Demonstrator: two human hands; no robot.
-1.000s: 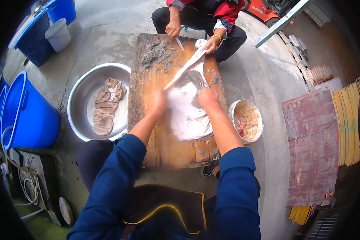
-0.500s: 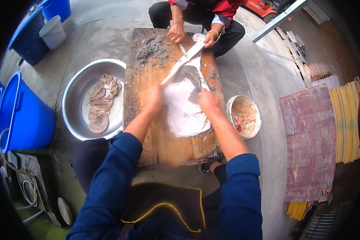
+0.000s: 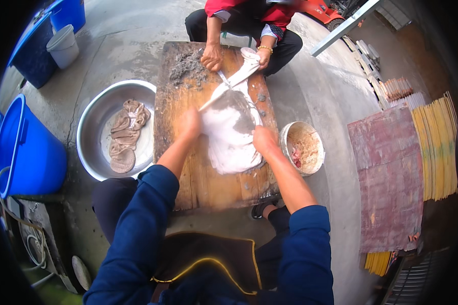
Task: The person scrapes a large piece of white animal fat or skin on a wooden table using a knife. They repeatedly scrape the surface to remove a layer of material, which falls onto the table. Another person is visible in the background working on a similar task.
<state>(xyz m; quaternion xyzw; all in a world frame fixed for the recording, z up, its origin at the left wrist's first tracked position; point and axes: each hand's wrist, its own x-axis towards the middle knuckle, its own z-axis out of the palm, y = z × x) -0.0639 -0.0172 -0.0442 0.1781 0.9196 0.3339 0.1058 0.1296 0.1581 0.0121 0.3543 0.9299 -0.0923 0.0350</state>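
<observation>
We knelt at a low wooden board point(image 3: 208, 178) set on wet concrete, with both our blue sleeves reaching forward over it. A pale, whitish sheet of animal tissue point(image 3: 231, 134) lay spread across the middle and right of the board, its near edge rounded and its far end drawn into a narrow strip. Our left hand point(image 3: 190, 123) was closed on the sheet's left edge, fingers curled under so we could not see how deep the grip went. Our right hand point(image 3: 264, 140) was clamped on the sheet's right edge, near the board's right side, knuckles up and fingers bent around the tissue. The 2 hands sat well apart, with the sheet between them.

Across the board sat another person in a red top and dark trousers. That person's one hand point(image 3: 212, 57) held a knife point(image 3: 220, 89) whose long blade lay slanted on the far part of the sheet, and the other hand point(image 3: 262, 57) gripped the narrow far end of the tissue. A heap of grey scrapings point(image 3: 188, 68) sat on the board's far left corner.

Left of the board stood a wide metal basin point(image 3: 94, 152) holding folded brownish pieces point(image 3: 125, 133). Just beside the board's right edge was a small round bowl point(image 3: 285, 137) with pinkish scraps. 2 blue tubs point(image 3: 30, 152) and a grey bucket point(image 3: 63, 47) stood farther left.
</observation>
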